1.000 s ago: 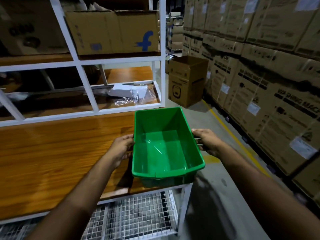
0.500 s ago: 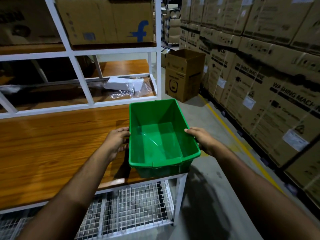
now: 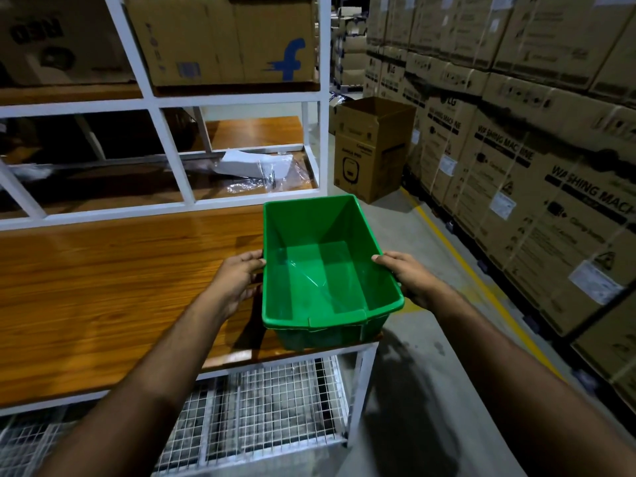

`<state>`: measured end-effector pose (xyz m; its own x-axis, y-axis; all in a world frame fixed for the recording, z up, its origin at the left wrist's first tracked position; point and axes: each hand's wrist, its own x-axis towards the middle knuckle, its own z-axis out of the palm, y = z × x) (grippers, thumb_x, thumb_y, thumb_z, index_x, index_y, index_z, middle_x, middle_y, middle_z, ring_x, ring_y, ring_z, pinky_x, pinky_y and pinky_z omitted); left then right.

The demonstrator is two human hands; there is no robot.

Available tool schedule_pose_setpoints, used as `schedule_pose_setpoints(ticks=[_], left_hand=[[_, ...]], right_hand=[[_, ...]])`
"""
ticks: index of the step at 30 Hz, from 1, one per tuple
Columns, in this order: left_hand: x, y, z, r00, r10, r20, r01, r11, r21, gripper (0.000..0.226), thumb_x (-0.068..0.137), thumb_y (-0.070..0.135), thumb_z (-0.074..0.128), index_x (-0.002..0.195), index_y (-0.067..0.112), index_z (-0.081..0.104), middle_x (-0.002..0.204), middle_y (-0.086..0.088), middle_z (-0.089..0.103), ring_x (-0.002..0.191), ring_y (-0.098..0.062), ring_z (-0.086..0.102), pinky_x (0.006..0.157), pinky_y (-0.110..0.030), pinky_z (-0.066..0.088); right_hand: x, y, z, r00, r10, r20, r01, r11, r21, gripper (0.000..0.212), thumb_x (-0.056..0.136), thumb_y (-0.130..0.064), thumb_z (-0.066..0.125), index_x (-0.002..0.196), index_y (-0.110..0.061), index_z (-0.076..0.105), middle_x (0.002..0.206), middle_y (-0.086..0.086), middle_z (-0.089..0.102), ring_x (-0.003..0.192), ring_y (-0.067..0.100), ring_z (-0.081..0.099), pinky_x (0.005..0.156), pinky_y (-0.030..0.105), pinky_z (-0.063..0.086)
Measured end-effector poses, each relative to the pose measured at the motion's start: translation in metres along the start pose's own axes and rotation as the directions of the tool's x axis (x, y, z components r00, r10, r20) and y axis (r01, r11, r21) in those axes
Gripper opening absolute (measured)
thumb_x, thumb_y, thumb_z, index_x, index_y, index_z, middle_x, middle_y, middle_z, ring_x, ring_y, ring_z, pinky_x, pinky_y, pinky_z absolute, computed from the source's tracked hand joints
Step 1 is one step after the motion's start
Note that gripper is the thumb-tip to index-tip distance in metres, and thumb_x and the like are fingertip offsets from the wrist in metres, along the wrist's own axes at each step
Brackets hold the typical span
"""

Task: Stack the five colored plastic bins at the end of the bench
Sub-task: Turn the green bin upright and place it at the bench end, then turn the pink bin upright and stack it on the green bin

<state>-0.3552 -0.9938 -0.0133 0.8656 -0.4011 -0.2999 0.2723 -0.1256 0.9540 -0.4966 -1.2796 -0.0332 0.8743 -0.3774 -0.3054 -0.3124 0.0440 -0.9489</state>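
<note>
Two hands, left hand at nine o'clock, right hand at three, fingers curled gripping the green bin; lower it level onto the desk end.

Bin at the right end of your bench, a hand on each side.

Your left hand holds the bin's left rim, your right hand its right rim. The bin sits at the bench's right end, above the wire shelf. Behind the bench stands the rack, with a carton on its upper shelf. Right of the rack, an open box stands on the floor, stacked cartons farther right.
</note>
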Motion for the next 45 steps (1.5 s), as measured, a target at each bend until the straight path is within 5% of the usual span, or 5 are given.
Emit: schedule_pose_setpoints(ticks=[15,20,29,38,45], left_hand=[[-0.002,0.0,-0.005,0.999,-0.027,-0.018,0.026,0.997,-0.079,0.017,0.097,0.026,0.05,0.107,0.02,0.062,0.071,0.006,0.068,0.081,-0.02,0.064,0.07,-0.033,0.048],[-0.01,-0.002,-0.014,0.996,0.013,-0.088,-0.016,0.999,-0.035,0.018,0.097,0.03,0.049,0.11,0.023,0.06,0.104,-0.007,0.064,0.091,-0.022,0.058,0.071,-0.033,0.044],[-0.056,-0.013,-0.095,0.944,0.213,-0.252,-0.119,0.931,0.344,0.035,0.096,0.026,0.056,0.131,0.021,0.054,0.12,-0.005,0.061,0.111,-0.025,0.058,0.08,-0.034,0.045],[-0.135,-0.045,-0.282,0.887,0.343,-0.31,0.081,0.544,0.835,0.076,0.09,0.056,0.047,0.151,0.018,0.025,0.154,-0.011,0.037,0.14,-0.03,0.034,0.109,-0.042,0.034],[-0.192,-0.067,-0.452,0.823,0.466,-0.323,0.165,0.348,0.923,0.07,0.097,0.048,0.04,0.154,0.012,0.019,0.158,-0.011,0.029,0.146,-0.027,0.023,0.117,-0.042,0.026]], right_hand=[[-0.011,-0.02,0.004,0.99,-0.066,-0.126,0.051,0.992,-0.119,0.033,0.1,-0.037,0.046,0.128,-0.021,0.055,0.119,0.003,0.055,0.103,0.024,0.055,0.083,0.038,0.045],[0.0,-0.034,0.002,0.917,-0.345,-0.2,0.201,0.833,-0.515,0.045,0.094,-0.033,0.058,0.136,-0.018,0.052,0.13,0.015,0.05,0.116,0.028,0.054,0.1,0.044,0.046],[-0.001,-0.072,0.109,0.707,-0.578,0.407,0.552,0.091,-0.829,0.052,0.089,-0.052,0.041,0.135,-0.028,0.047,0.126,0.002,0.052,0.117,0.024,0.046,0.094,0.045,0.046],[-0.018,-0.078,0.315,0.606,-0.4,0.687,0.709,-0.12,-0.695,0.057,0.094,-0.058,0.034,0.144,-0.03,0.036,0.147,0.002,0.04,0.134,0.024,0.036,0.102,0.046,0.042],[-0.041,-0.066,0.516,0.608,-0.337,0.719,0.742,-0.081,-0.665,0.067,0.095,-0.06,0.032,0.152,-0.026,0.021,0.163,0.003,0.016,0.146,0.025,0.021,0.112,0.051,0.031]])
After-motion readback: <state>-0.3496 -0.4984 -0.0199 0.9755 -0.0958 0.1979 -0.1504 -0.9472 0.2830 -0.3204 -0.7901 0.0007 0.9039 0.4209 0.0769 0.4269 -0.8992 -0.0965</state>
